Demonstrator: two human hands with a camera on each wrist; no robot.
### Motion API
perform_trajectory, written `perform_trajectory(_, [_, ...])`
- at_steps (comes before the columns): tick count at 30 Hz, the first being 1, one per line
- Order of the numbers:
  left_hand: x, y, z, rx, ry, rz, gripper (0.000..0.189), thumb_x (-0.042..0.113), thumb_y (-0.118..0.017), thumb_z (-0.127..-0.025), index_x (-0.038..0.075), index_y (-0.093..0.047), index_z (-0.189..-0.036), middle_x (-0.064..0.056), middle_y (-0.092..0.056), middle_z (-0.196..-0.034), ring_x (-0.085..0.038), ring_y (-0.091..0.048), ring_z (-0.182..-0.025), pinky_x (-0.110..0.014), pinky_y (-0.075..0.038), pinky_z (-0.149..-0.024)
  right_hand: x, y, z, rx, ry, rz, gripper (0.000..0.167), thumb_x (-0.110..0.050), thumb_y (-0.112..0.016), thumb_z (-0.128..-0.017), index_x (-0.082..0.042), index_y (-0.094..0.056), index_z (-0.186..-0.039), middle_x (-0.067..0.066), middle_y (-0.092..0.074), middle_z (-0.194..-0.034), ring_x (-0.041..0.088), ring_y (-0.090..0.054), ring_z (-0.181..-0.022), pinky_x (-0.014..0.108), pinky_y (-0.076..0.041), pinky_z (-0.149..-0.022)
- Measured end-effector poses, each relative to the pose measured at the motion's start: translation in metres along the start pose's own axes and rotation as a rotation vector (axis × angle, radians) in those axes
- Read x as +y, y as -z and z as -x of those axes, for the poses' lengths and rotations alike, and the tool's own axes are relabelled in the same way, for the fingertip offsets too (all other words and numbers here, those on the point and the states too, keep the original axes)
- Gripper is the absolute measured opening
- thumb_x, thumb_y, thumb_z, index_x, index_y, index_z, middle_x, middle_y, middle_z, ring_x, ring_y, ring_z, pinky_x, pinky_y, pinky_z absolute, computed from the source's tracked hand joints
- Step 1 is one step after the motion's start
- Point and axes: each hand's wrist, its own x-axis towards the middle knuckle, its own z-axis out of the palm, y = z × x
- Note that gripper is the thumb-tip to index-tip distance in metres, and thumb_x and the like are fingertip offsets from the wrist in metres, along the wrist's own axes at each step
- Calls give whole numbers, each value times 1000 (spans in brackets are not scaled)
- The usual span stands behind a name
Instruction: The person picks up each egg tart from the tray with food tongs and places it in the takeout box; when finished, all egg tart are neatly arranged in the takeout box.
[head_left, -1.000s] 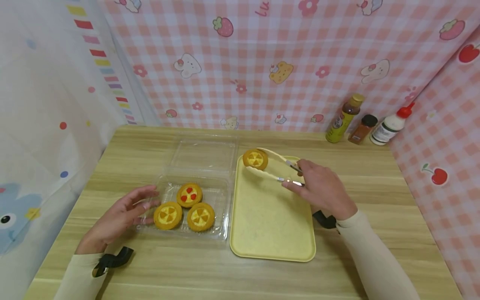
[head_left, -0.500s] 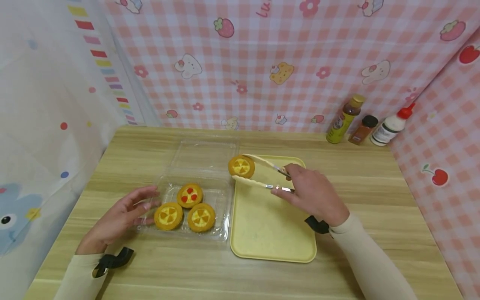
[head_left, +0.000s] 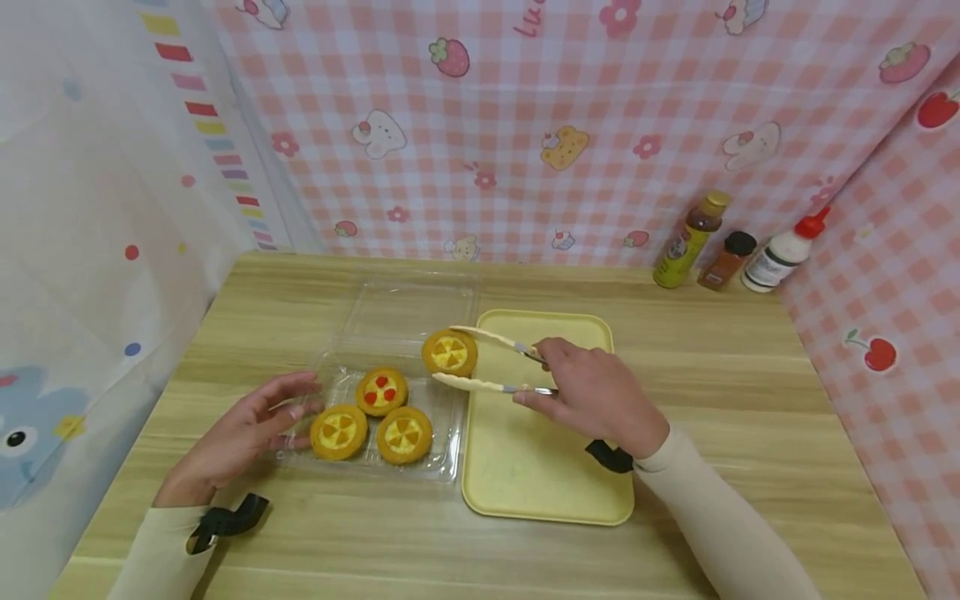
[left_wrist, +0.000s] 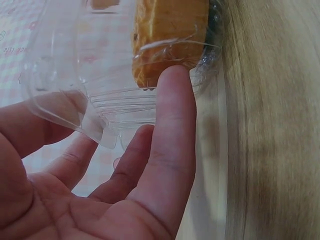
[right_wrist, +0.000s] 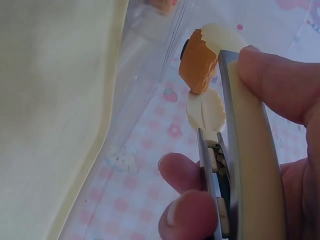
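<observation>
My right hand [head_left: 603, 396] grips metal-handled tongs [head_left: 517, 346] with cream scalloped tips. Between those tips a round tart [head_left: 449, 354] with a yellow, wedge-patterned top is pinched, over the right side of a clear plastic container [head_left: 446, 467]. Inside lie a tart with red pieces [head_left: 381, 392] and two wedge-topped tarts, the left one [head_left: 338, 432] and the right one [head_left: 404, 435]. My left hand [head_left: 240, 437] rests at the container's left side. In the left wrist view, its fingers are loosely extended and one fingertip [left_wrist: 175, 75] touches the plastic wall.
The container's transparent lid [head_left: 412, 304] lies folded back behind it. To its right is a pale yellow tray [head_left: 547, 467]. At the table's back right stand a sauce bottle [head_left: 686, 242], a spice jar [head_left: 726, 262] and a red-capped white bottle [head_left: 783, 250].
My right hand has carried the tart in the tongs leftward and nearer, from above the tray's back corner to over the container. My left hand and the other tarts stay put.
</observation>
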Motion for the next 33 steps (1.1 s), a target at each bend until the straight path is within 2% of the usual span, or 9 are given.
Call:
perform_trajectory(11, [-2,1,-2,0,6,-2,55,21,-52,-113,6,-32,-163,-1,-47,-155,0,-62,-129,-37,-65,-93,-18,-3,-13,-47,56,30,51,-66,-70,-94,-18,-60,-110,-10,-52,-79,11,-44,-50,27,-37,-45])
perform_trajectory(19, [0,1,-3,4,18,-16,56,23,-52,-113,8,-32,-163,-9,-42,-159,0,-61,-130,-37,-65,-94,-26,-3,-18,-114,60,63,58,-68,-66,-95,-15,-64,-118,-5,-62,-86,13,-47,-52,27,-38,-45])
perform_trajectory(23, [0,1,-2,6,17,-17,56,23,-52,-113,8,-32,-163,-6,-44,-158,0,-61,-129,-36,-65,-94,-32,2,-22,-116,75,93,55,-68,-66,-96,-15,-64,-110,-4,-63,-84,14,-46,-51,27,-36,-43])
perform_trajectory(28, [-3,1,-2,-4,-21,-3,55,17,-51,-113,3,-31,-162,3,-49,-154,-1,-62,-129,-37,-65,-93,-42,8,-30,-154,62,110,51,-68,-68,-94,-18,-62,-96,-5,-59,-78,15,-48,-53,29,-37,-42])
perform_trajectory(33, [-5,1,-2,-12,-42,8,54,16,-50,-114,2,-30,-162,4,-50,-153,-1,-62,-130,-36,-65,-93,-51,8,-39,-199,46,129,49,-66,-71,-92,-19,-65,-96,-7,-63,-80,14,-53,-60,31,-44,-48])
